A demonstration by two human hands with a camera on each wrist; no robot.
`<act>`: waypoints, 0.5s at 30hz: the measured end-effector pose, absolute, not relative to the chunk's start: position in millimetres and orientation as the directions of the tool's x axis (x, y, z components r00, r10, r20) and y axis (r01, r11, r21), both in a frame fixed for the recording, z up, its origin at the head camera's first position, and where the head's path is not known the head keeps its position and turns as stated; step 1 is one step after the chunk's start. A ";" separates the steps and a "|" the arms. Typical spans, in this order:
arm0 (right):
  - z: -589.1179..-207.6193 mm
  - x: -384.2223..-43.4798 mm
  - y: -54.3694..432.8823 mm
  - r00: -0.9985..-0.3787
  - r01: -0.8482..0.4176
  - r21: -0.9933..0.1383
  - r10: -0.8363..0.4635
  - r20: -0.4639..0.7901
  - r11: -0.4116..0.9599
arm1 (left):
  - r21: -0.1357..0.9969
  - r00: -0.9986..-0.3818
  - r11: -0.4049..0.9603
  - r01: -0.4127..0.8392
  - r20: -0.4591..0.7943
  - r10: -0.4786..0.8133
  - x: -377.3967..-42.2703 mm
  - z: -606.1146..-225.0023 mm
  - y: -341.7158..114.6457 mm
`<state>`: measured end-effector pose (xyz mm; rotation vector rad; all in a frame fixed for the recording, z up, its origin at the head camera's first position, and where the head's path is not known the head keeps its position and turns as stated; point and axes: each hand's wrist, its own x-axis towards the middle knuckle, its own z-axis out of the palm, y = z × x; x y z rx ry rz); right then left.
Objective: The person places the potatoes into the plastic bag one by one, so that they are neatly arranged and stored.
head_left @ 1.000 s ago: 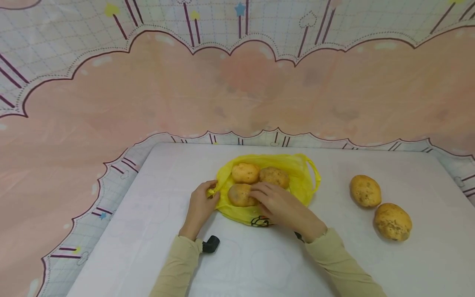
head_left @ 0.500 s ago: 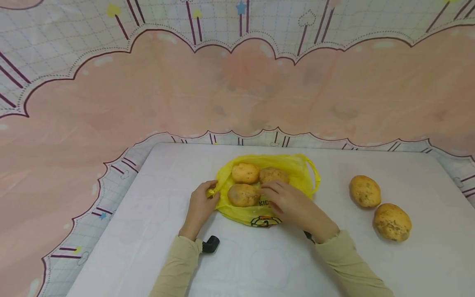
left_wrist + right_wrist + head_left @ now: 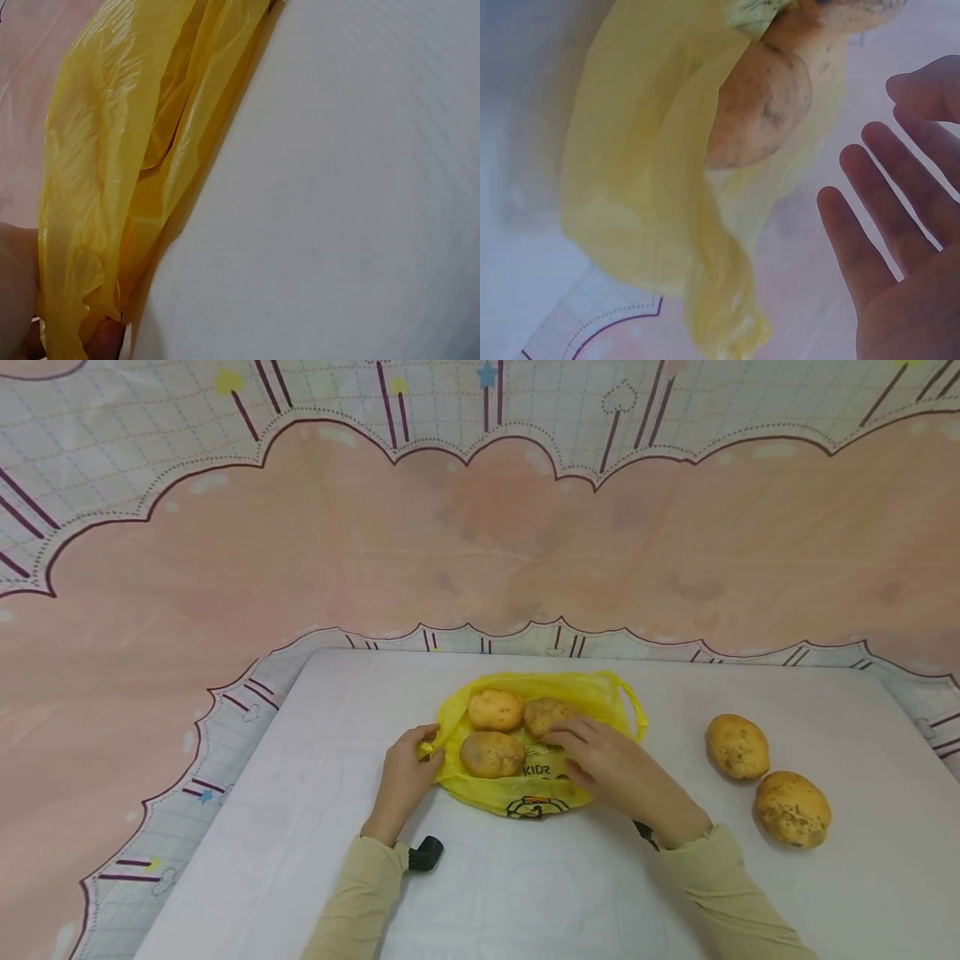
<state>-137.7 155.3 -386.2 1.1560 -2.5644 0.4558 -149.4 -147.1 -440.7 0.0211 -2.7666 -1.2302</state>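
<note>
A yellow plastic bag [image 3: 468, 789] lies on its side on the white table, its mouth toward me. Three potatoes rest in it: a pale one [image 3: 496, 710] at the back left, a browner one [image 3: 546, 713] beside it and another [image 3: 492, 754] in front. My left hand [image 3: 405, 781] pinches the bag's left edge; in the left wrist view, thumb and fingers close on the yellow plastic [image 3: 97, 150]. Over the bag's right side hovers my right hand [image 3: 618, 768], which overlaps the brown potato in the head view. The right wrist view has its fingers [image 3: 862, 225] extended and apart, holding nothing.
Two more potatoes lie on the table to the right, one [image 3: 738, 747] farther back and one [image 3: 792, 808] nearer. The bag's handle loop [image 3: 639, 714] sticks out at its right. A patterned cloth [image 3: 487, 560] hangs behind the table [image 3: 510, 893].
My right hand has let go of the front potato and drawn back to the right, uncovering the printed lettering on the bag. My left hand stays at the bag's edge.
</note>
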 end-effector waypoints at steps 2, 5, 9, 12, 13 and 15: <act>-386.0 -138.0 158.6 -0.644 -0.755 -0.177 -0.662 0.385 0.631 | 0.742 -0.993 0.670 0.033 0.098 -0.059 -149.3 -440.4 -147.2; -385.8 -138.1 163.5 -0.656 -0.746 -0.188 -0.653 0.379 0.639 | 0.742 -0.993 0.669 0.033 0.098 -0.060 -149.5 -440.9 -147.0; -386.2 -137.6 170.4 -0.665 -0.735 -0.183 -0.644 0.378 0.653 | 0.742 -0.993 0.670 0.027 0.095 -0.066 -150.0 -441.7 -146.8; -385.4 -136.8 175.5 -0.671 -0.727 -0.172 -0.633 0.387 0.665 | 0.742 -0.993 0.670 0.025 0.095 -0.068 -150.6 -442.2 -146.5; -384.8 -136.5 177.0 -0.672 -0.725 -0.169 -0.630 0.389 0.668 | 0.742 -0.993 0.670 0.025 0.095 -0.068 -150.7 -442.3 -146.5; -383.8 -136.4 179.9 -0.674 -0.721 -0.166 -0.626 0.393 0.673 | 0.743 -0.993 0.668 0.024 0.094 -0.068 -150.7 -442.1 -146.5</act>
